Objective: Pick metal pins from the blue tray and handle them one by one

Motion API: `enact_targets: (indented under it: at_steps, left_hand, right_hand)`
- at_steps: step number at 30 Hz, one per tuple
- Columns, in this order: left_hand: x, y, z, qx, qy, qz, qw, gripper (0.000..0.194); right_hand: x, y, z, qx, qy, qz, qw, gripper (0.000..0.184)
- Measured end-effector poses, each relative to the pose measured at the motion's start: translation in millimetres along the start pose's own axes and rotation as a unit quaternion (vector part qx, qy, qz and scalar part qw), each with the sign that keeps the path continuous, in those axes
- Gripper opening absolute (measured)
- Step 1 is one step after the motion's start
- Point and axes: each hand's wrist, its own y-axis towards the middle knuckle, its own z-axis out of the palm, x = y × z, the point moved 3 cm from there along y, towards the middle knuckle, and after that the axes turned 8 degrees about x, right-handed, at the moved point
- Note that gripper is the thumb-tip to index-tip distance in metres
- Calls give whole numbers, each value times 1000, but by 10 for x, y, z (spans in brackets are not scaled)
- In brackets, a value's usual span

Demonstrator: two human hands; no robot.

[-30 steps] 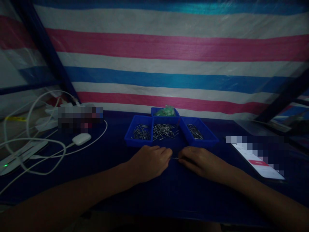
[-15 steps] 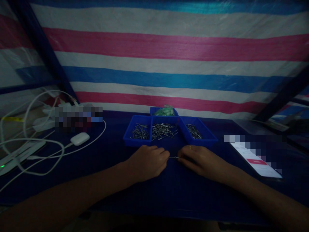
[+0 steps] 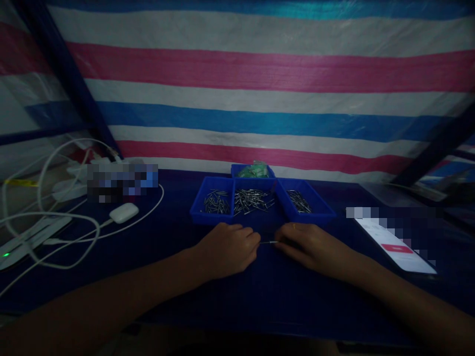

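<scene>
A thin metal pin (image 3: 267, 242) spans the small gap between my hands, low over the dark blue table. One end runs into the closed fingers of my left hand (image 3: 232, 249), which is seen from its back. At the other end, the fingertips of my right hand (image 3: 306, 247) pinch it. Just beyond the hands lies a loose pile of similar metal pins (image 3: 252, 200). A blue bin (image 3: 195, 216) on the left and another blue bin (image 3: 322, 211) on the right hold more of them. The pin's ends are hidden by my fingers.
Behind the pile, a third blue bin (image 3: 234, 170) holds a green plastic bag (image 3: 256, 170). White cables (image 3: 98, 232), a white charger case (image 3: 124, 212) and a power strip (image 3: 33, 240) lie left. A lit phone (image 3: 397, 247) lies right. Striped sheeting (image 3: 260, 74) hangs behind.
The gap between my hands has widened very slightly, with my right hand a touch farther right. The thicker part of the pin near my right fingertips shows less clearly now.
</scene>
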Motion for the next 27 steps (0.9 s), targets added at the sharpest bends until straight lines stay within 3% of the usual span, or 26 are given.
enact_targets:
  at_steps: [11,21,27]
  left_hand:
    - [1,9,3,7,4,-2,1000,15]
    - [31,3,0,-3,6,-7,1000,14]
    - [14,-8,-21,-25,8,9,1000,16]
  right_hand:
    - [34,-2,-34,-10,29,1,1000,13]
    - [-12,7,34,43,13,18,999,8]
    - [-13,11,58,41,9,0,999,14]
